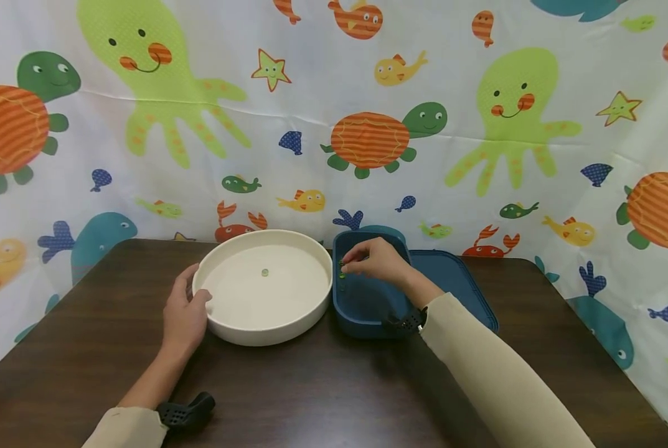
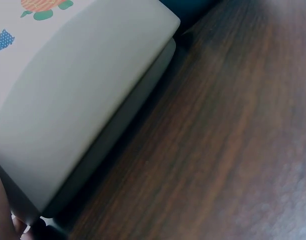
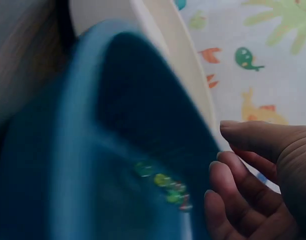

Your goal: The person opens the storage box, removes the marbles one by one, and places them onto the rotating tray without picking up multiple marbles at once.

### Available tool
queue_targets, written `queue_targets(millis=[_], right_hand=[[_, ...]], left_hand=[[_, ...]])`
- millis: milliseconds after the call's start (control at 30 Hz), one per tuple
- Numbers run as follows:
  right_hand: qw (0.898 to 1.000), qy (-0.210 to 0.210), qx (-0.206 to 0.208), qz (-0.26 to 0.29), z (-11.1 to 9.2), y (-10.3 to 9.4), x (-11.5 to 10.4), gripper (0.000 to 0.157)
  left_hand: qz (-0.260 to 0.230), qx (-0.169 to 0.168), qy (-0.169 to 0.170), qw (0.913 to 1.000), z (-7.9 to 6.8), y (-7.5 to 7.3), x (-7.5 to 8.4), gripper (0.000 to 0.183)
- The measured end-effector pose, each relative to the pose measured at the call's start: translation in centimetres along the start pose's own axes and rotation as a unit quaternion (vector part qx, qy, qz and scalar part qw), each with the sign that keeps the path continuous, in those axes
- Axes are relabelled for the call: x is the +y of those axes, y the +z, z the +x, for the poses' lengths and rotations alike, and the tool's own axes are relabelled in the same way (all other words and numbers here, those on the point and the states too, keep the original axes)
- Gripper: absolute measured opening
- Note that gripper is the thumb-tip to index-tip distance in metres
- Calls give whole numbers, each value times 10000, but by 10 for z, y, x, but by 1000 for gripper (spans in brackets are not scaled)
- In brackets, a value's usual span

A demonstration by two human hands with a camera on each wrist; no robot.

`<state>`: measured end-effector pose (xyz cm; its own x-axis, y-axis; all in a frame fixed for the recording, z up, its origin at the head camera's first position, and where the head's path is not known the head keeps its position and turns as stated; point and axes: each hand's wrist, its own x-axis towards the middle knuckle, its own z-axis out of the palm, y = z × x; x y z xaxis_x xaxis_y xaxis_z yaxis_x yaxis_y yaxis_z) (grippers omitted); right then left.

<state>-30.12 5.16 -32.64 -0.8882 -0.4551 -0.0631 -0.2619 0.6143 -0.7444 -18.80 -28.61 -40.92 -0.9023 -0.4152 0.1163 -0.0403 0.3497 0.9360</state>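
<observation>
My left hand (image 1: 185,311) grips the left side of a round cream tray (image 1: 261,336), the thumb over its rim and the fingers along the outer wall. One small pale green, glassy piece (image 1: 264,272) lies in the tray. Over the left side of a deep blue bin (image 1: 367,326) hovers my right hand (image 1: 381,261), fingers bent. In the right wrist view, a gap shows between thumb and fingertips, and nothing is seen held there. Several small shiny green, yellow and reddish pieces (image 3: 163,180) lie along the bottom of the bin, just beyond those fingers.
A flat blue lid (image 1: 451,283) lies to the right of the bin on the dark wooden table (image 1: 322,398). Tray and bin stand side by side near the far edge. Behind them hangs a white cloth (image 1: 311,74) printed with sea animals.
</observation>
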Motion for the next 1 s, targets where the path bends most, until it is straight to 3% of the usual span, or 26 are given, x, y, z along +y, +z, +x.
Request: queue_targets(millis=[567, 1000], right_hand=[[9993, 128, -158, -321, 6, 23, 23, 21], [9948, 61, -253, -981, 14, 35, 29, 16]], left_hand=[[54, 44, -63, 10000, 1, 1, 1, 64], [73, 53, -57, 9999, 3, 2, 0, 64]])
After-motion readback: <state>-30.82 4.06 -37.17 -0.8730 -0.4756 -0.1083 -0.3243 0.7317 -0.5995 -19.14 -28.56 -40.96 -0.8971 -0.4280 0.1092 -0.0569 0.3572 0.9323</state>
